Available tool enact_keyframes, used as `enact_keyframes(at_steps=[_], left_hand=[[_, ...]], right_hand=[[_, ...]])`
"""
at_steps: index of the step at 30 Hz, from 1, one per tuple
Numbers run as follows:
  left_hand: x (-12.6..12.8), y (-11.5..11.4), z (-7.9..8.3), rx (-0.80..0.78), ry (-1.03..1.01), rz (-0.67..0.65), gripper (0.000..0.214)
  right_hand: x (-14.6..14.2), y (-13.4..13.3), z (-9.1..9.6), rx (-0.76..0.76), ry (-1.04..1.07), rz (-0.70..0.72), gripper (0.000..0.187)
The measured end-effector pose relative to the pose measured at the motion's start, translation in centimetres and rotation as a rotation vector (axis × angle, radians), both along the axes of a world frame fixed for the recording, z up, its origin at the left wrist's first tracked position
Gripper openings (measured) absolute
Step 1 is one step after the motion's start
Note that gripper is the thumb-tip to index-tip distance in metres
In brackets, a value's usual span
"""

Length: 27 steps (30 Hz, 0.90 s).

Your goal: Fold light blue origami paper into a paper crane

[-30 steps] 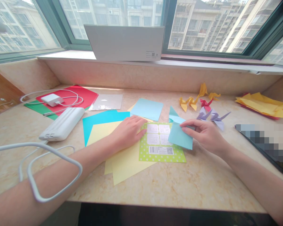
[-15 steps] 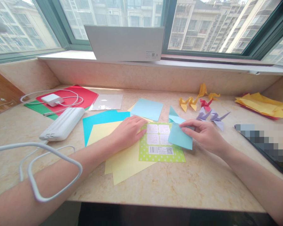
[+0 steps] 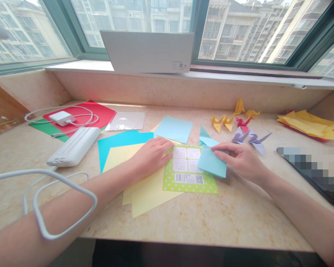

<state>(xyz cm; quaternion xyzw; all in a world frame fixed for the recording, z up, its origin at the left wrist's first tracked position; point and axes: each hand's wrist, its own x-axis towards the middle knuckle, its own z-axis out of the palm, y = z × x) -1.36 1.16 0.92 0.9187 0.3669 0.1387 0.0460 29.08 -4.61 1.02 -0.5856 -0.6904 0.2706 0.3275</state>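
Observation:
My left hand [image 3: 156,154] lies flat on a stack of pale yellow paper sheets [image 3: 153,193], its fingers at the top left edge of a green polka-dot instruction sheet [image 3: 189,186]. Between the thumb and fingers of my right hand [image 3: 236,157] is a folded light blue square of paper [image 3: 212,163]. That square overlaps the right part of the green sheet. Just behind it sits a partly folded light blue paper piece [image 3: 207,138]. A flat light blue sheet [image 3: 174,129] rests beyond my left hand, and brighter blue sheets [image 3: 122,138] lie to its left.
Folded paper cranes in yellow [image 3: 217,122], red [image 3: 242,123] and purple [image 3: 257,139] stand at the back right. Yellow papers [image 3: 308,124] and a phone [image 3: 308,174] lie far right. A white power bank [image 3: 75,146], its cable [image 3: 64,178] crossing over my left forearm, and a charger [image 3: 61,118] are left.
The green sheet and the yellow sheets under my left hand have slid very slightly toward me. The folded blue square in my right hand has shifted a touch left and down.

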Motion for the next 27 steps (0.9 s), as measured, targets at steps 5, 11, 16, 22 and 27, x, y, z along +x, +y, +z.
enact_keyframes(at_steps=[5,11,16,22,27], left_hand=[[-0.02,-0.02,-0.09,0.007,0.001,0.0,0.019],[-0.07,-0.07,-0.19,0.015,-0.016,-0.008,0.02],[-0.03,-0.11,-0.13,0.004,-0.019,-0.005,0.021],[0.01,-0.17,-0.03,0.003,0.0,0.0,0.02],[0.01,-0.22,0.0,0.008,-0.006,-0.005,0.02]], right_hand=[[0.05,0.04,-0.05,-0.001,-0.004,0.009,0.03],[0.11,0.06,-0.08,-0.013,-0.016,0.013,0.031],[0.0,-0.01,0.04,-0.017,-0.021,0.004,0.031],[-0.06,-0.03,0.11,-0.022,-0.026,0.005,0.031],[-0.02,0.03,0.09,-0.017,-0.017,0.022,0.031]])
